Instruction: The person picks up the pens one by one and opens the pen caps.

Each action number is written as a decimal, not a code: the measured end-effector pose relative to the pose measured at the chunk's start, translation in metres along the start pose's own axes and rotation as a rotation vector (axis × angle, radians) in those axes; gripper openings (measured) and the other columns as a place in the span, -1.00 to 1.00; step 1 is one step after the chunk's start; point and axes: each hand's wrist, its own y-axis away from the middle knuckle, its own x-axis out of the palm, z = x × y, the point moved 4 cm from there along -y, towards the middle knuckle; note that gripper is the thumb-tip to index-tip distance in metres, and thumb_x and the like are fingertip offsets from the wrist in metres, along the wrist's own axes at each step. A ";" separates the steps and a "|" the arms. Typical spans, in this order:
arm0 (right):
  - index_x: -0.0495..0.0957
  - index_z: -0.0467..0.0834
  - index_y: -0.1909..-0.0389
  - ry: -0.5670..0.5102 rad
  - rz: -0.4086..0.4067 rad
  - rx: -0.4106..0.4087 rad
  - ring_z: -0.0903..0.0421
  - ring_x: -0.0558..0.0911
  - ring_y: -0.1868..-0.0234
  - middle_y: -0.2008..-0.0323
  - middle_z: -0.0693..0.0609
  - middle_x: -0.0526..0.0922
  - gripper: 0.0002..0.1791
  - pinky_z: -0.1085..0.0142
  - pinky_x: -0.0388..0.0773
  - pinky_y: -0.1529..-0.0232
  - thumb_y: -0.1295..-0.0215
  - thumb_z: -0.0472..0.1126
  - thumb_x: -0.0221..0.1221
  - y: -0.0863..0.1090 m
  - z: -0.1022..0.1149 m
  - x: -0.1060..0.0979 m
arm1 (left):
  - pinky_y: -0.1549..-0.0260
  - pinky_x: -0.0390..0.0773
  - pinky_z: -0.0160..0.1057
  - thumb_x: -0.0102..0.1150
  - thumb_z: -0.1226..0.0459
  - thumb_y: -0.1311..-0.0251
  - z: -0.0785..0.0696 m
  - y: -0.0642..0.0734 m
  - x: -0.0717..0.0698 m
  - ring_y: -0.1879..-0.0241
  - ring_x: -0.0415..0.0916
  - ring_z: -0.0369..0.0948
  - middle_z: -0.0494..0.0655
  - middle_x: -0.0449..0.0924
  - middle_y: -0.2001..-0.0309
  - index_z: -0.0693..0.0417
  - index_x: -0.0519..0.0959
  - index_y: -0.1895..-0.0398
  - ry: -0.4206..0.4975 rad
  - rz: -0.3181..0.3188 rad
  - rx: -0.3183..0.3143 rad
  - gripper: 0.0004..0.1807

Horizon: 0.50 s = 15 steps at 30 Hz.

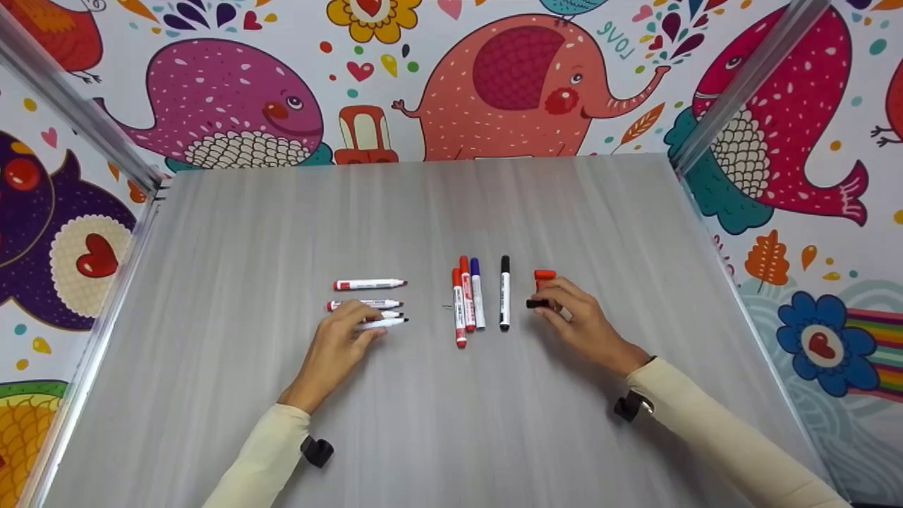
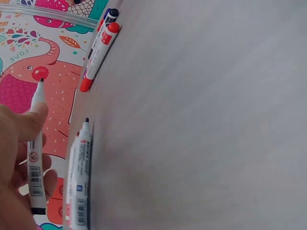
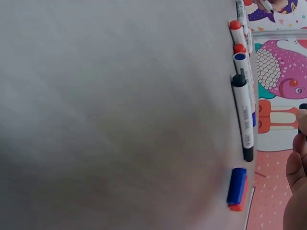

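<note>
My left hand pinches a white uncapped black marker, its dark tip pointing right in the head view. Beside that hand lie uncapped markers: one with a red end farthest back, a second red-ended one nearer, and another partly hidden by the fingers. My right hand holds a small black cap between thumb and fingers. Just behind it a red cap lies on the table. The right wrist view also shows a blue cap next to the red one.
Between the hands lie capped markers side by side: a red one, another red one, a blue one and, slightly apart, a black one. The grey table meets walls with cartoon animals.
</note>
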 end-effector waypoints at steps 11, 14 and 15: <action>0.75 -0.33 0.07 -0.008 -0.013 0.081 -0.10 0.66 0.20 0.10 -0.20 0.70 -0.61 0.45 0.54 0.14 -0.13 -0.72 0.44 0.019 -0.020 -0.004 | 0.03 0.57 -0.16 0.64 0.51 -0.11 0.011 0.015 0.005 0.07 0.60 -0.15 -0.11 0.69 0.15 0.16 0.78 0.16 -0.061 -0.028 -0.028 -0.73; 0.75 -0.31 0.09 -0.008 -0.014 0.132 -0.10 0.65 0.20 0.10 -0.19 0.70 -0.64 0.48 0.53 0.14 -0.16 -0.70 0.44 0.024 -0.024 -0.006 | 0.04 0.57 -0.13 0.64 0.51 -0.12 0.014 0.018 0.007 0.07 0.59 -0.16 -0.11 0.68 0.15 0.18 0.79 0.16 -0.071 -0.013 -0.042 -0.74; 0.75 -0.30 0.09 -0.006 -0.016 0.152 -0.10 0.65 0.20 0.10 -0.19 0.69 -0.64 0.49 0.52 0.14 -0.16 -0.69 0.44 0.026 -0.026 -0.006 | 0.04 0.57 -0.11 0.63 0.51 -0.12 0.015 0.018 0.007 0.07 0.58 -0.15 -0.10 0.68 0.15 0.18 0.79 0.16 -0.075 -0.010 -0.044 -0.75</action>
